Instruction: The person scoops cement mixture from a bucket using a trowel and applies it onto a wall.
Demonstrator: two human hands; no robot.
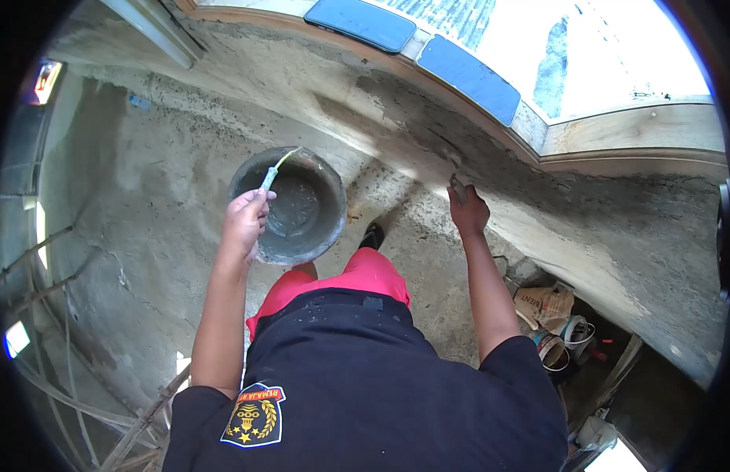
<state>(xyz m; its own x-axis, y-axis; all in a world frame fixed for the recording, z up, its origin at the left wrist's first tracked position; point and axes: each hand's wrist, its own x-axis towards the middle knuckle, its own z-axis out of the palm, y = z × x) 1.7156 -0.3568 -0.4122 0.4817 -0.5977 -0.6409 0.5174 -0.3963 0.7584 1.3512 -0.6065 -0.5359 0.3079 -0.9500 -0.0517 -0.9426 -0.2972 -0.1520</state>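
Observation:
My left hand [246, 223] is closed round the pale blue handle of a slim tool [269, 178]. A thin, pale yellow-green end sticks out of the handle; its exact kind cannot be made out. It is held over a round dark bucket [331, 206], whose inside is coated with grey residue. My right hand [469, 211] reaches to the rough plastered wall [412, 122] below the window, its fingers bent together. Something greyish shows at the fingertips, too small and shaded to name.
Two dark flat phone-like slabs [361, 23] [470, 79] lie along the window sill [636, 132]. Small paint pails [576, 330] and a cement bag [544, 305] stand at lower right. Wooden poles [136, 429] lean at lower left. The concrete floor [164, 236] is rough and stained.

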